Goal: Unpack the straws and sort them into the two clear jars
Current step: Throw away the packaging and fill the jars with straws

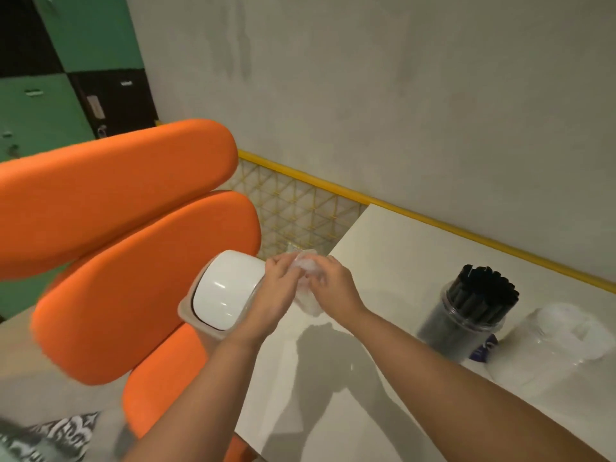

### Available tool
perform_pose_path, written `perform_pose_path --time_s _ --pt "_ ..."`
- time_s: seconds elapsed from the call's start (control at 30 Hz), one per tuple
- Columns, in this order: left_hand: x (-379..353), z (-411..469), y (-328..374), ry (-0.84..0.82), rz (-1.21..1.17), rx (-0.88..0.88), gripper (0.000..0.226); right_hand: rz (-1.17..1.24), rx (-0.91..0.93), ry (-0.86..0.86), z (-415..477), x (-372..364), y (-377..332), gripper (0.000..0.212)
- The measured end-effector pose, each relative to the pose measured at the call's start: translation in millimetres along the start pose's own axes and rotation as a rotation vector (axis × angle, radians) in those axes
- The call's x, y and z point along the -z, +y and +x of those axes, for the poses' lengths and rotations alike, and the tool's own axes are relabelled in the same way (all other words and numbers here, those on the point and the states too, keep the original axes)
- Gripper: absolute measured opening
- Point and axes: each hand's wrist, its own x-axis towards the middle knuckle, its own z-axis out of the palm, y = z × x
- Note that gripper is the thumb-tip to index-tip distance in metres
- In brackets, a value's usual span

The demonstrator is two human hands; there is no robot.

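Both hands hold a crumpled clear plastic wrapper (308, 288) over the table's left edge. My left hand (280, 278) grips its left side and my right hand (333, 281) grips its right side. Just left of the hands stands a small bin with a white swing lid (226, 288). A clear jar (466, 315) packed with black straws stands on the white table (383, 255) at the right. Beside it, at the far right, lies a second clear jar (560, 348) that seems to hold clear straws; its contents are hard to tell.
An orange padded chair (126, 235) fills the left side, close to the bin. A yellow rail (433, 225) runs along the grey wall behind the table. A small blue item (485, 351) lies between the two jars. Green and black lockers (66, 88) stand at the far left.
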Motion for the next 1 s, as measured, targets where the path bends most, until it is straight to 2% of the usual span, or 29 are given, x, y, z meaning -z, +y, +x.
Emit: perform_pose_path --time_s 0.07,0.13,0.23,0.3,0.37,0.43,0.53,0.63,0.7,1.0 --pt "15 -6 0 -0.127 0.091 -0.08 0.05 0.155 -0.135 -0.02 13 -14 -9 0.033" --pt "33 -7 -5 -0.111 0.287 -0.158 0.054 0.243 -0.26 -0.075 23 -31 -17 0.026" --pt "66 -2 -13 -0.153 0.567 -0.163 0.051 0.384 -0.447 -0.128 32 -51 -24 0.021" --pt "78 0 -20 -0.184 0.629 -0.135 0.058 0.461 -0.547 -0.162 36 -59 -27 0.017" --pt "82 4 -28 -0.117 0.598 -0.134 0.061 0.45 -0.607 -0.223 42 -68 -29 0.018" --pt "84 9 -33 0.023 0.65 -0.182 0.053 0.434 -0.644 -0.301 47 -74 -31 0.025" --pt "92 22 -43 0.205 0.627 -0.136 0.036 0.423 -0.587 -0.395 50 -73 -36 0.022" --pt "99 39 -61 0.319 0.622 -0.015 0.033 0.303 -0.487 -0.42 49 -62 -31 0.034" --pt "102 52 -75 0.382 0.649 0.053 0.027 0.258 -0.444 -0.427 45 -54 -26 0.035" --pt "84 77 -139 0.316 0.701 0.414 0.032 0.2 -0.415 -0.291 34 -12 6 0.02"
